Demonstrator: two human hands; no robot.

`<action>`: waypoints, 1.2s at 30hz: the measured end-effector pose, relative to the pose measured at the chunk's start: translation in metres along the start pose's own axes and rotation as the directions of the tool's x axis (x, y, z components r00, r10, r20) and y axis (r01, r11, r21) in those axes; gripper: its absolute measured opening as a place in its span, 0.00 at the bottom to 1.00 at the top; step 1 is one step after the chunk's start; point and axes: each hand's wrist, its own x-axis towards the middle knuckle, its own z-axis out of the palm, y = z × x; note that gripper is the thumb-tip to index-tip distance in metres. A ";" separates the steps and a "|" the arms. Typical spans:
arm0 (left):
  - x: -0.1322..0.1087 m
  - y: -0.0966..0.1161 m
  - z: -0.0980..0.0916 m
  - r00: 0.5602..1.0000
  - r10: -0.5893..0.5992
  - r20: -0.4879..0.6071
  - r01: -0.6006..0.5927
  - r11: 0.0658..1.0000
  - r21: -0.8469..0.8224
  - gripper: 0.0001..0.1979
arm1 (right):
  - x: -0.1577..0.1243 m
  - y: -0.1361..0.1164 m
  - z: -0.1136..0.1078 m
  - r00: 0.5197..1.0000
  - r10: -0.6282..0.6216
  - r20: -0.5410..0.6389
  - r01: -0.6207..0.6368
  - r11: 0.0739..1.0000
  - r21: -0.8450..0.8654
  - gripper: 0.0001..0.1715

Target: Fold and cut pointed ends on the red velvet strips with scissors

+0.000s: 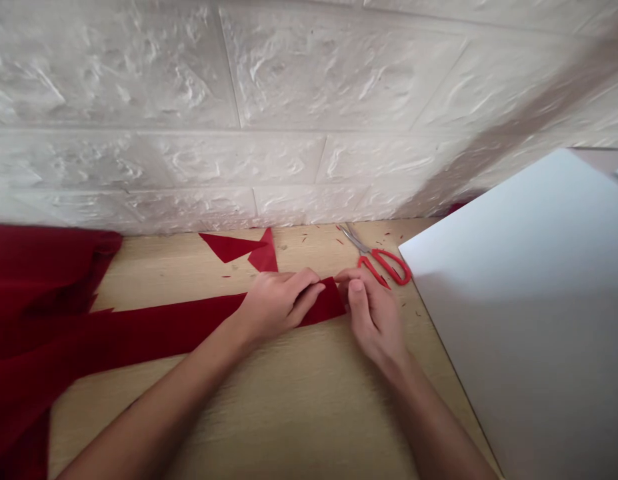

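Pressing down on a long red strip (163, 327) of thin paper or cloth, the left hand (276, 308) sits on top of it, near its pointy end. The right hand (373, 313) is very close, with its fingers (345, 275) at that end, so the two hands are almost touching. It is hard to tell if the right hand has a firm hold. The strip lies across a light wood table (189, 413), and its far end runs into a big red heap (39, 267). If a hand pulls too hard, the thin strip could tear. The heavy heap could also drag it and make it slip out of the fingers. Red scissors (383, 265) lie just past the right hand, so a quick move could bump them or catch a finger on the blades. A big white board (519, 320) stands close on the right and could get knocked.
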 end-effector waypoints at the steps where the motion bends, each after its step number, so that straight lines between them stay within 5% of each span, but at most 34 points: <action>1: 0.000 0.000 0.000 1.000 -0.006 -0.001 0.006 1.000 0.000 0.16 | 0.000 0.000 0.000 1.000 -0.026 0.007 0.026 1.000 -0.008 0.18; 7: -0.002 -0.004 0.007 0.999 -0.048 -0.005 0.048 0.997 0.065 0.18 | 0.003 0.010 0.010 0.980 -0.155 0.127 0.180 0.958 -0.221 0.19; 13: -0.001 -0.007 0.016 0.996 -0.084 0.014 0.080 0.974 0.210 0.24 | 0.003 0.013 0.016 0.987 -0.093 0.134 0.135 0.928 -0.347 0.19; 24: 0.000 -0.009 0.006 0.963 -0.257 0.078 0.242 0.957 0.159 0.17 | 0.001 0.014 0.019 0.989 -0.036 0.142 0.104 0.859 -0.501 0.24; 31: -0.005 -0.010 0.014 0.991 -0.093 -0.095 0.119 0.938 0.326 0.18 | 0.002 0.003 0.024 0.969 0.137 0.207 0.059 0.683 -0.728 0.22; 36: -0.004 -0.011 0.014 0.991 -0.057 -0.118 0.095 0.933 0.347 0.18 | 0.004 -0.004 0.029 0.951 0.218 0.218 0.042 0.610 -0.791 0.20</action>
